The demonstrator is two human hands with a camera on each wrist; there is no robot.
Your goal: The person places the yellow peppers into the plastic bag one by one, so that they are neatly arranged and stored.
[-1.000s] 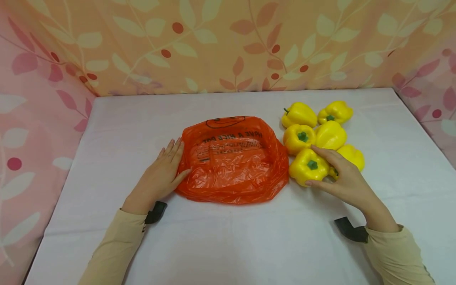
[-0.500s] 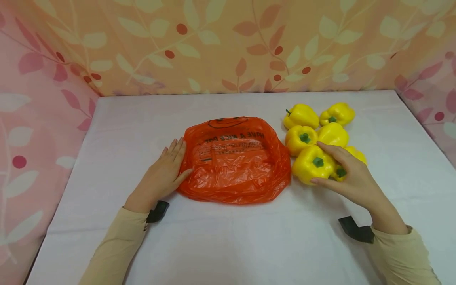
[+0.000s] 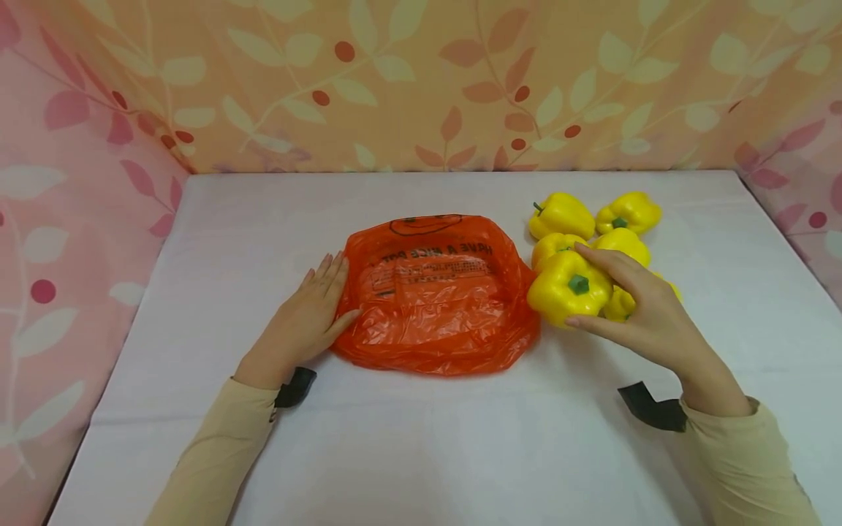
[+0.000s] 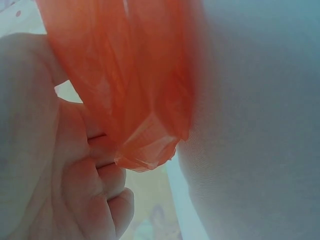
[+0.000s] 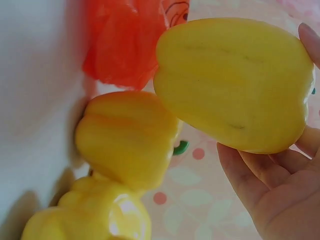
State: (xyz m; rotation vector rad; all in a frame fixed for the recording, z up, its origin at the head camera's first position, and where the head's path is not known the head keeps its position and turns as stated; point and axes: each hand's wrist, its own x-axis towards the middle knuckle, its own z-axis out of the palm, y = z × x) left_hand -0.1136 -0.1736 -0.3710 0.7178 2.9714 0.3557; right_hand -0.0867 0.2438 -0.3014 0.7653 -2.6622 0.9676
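My left hand (image 3: 302,329) rests against the left side of an orange-red plastic bag (image 3: 447,358), its fingers mostly straight and its thumb over the near left rim. The bag lies opened out on the table, with a printed face and lettering inside. Between thumb and fingers, my right hand (image 3: 651,314) holds a yellow bell pepper (image 3: 555,288) with a green stem. In the right wrist view this pepper (image 5: 230,85) is lifted off the table, apart from the peppers below. Close to the bag's right edge, it partly covers another yellow pepper in the head view.
Several more yellow bell peppers lie in a group right of the bag, including one at the back left (image 3: 562,215) and one at the back right (image 3: 629,212). A white cloth covers the table (image 3: 421,453). A floral curtain (image 3: 395,88) hangs along its back edge.
My right hand has raised the nearest pepper off the table and moved it slightly left and away from me. The left hand stays at the bag. The head view has shifted slightly.
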